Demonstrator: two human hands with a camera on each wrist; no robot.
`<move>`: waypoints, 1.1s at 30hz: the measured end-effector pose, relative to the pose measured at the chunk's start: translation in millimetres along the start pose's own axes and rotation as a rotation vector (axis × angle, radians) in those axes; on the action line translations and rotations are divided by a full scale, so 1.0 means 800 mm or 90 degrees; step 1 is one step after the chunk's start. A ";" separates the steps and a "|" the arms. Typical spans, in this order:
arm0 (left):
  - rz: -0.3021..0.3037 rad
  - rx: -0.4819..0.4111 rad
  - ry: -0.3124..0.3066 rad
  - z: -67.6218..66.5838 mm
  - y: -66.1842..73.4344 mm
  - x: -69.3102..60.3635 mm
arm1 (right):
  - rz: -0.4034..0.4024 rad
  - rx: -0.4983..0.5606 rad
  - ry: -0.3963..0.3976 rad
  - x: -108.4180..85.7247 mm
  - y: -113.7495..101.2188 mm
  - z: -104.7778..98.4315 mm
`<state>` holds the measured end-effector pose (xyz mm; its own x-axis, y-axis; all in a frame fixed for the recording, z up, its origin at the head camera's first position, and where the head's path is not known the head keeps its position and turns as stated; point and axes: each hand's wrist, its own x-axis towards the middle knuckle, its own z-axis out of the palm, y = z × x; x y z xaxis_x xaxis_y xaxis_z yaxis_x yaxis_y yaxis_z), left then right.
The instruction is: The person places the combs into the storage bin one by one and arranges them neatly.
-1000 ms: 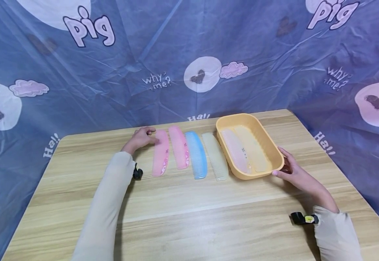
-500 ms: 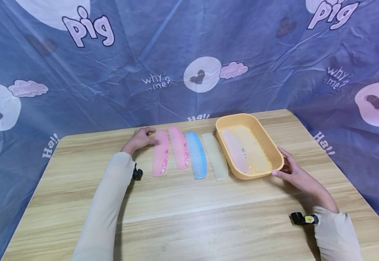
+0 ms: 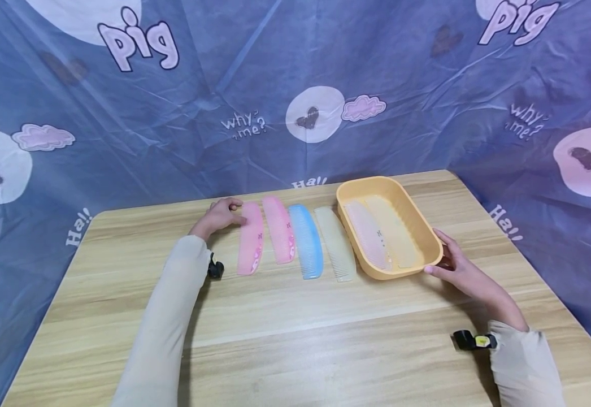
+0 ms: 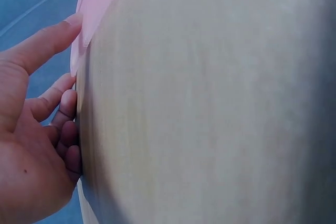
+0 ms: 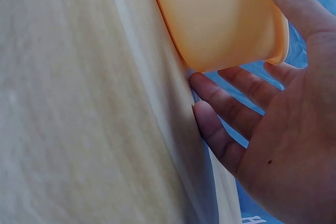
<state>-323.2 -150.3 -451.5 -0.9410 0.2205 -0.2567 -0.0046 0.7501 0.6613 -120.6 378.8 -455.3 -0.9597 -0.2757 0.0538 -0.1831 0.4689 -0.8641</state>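
At the left of a row of combs lies a pink comb [image 3: 251,240]. My left hand [image 3: 219,216] is at its far end, thumb on its edge and index fingertip at its tip [image 4: 77,59]; the other fingers curl in beside it. To the right lie a second pink comb [image 3: 279,230], a blue comb [image 3: 308,243] and a pale greenish comb [image 3: 337,244]. My right hand [image 3: 460,271] holds the near right corner of a yellow plastic basket [image 3: 427,232], thumb at the rim and fingers around the side. Inside are a pale pink comb [image 3: 368,234] and a cream comb [image 3: 392,232].
The combs and basket are near the back of a wooden table [image 3: 295,339]. A blue printed cloth [image 3: 199,113] hangs behind the table and along its sides. Black straps with small devices [image 3: 215,268] sit on both wrists.
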 end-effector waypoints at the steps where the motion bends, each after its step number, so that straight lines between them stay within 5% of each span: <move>1: -0.002 -0.002 -0.003 0.000 0.000 -0.001 | -0.003 0.001 -0.001 0.000 0.000 0.000; 17: 0.000 -0.066 -0.007 0.005 0.009 -0.010 | -0.011 0.004 -0.005 0.001 0.003 -0.002; 28: -0.007 0.041 0.010 0.010 0.016 -0.017 | -0.015 0.001 -0.001 0.000 0.003 -0.001; 33: -0.025 0.023 0.009 0.011 0.021 -0.017 | -0.025 0.008 -0.001 0.000 0.004 -0.001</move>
<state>-307.3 -135.5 -443.3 -0.9451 0.1819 -0.2714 -0.0292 0.7803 0.6247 -121.1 381.0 -457.4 -0.9516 -0.2949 0.0870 -0.2179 0.4472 -0.8675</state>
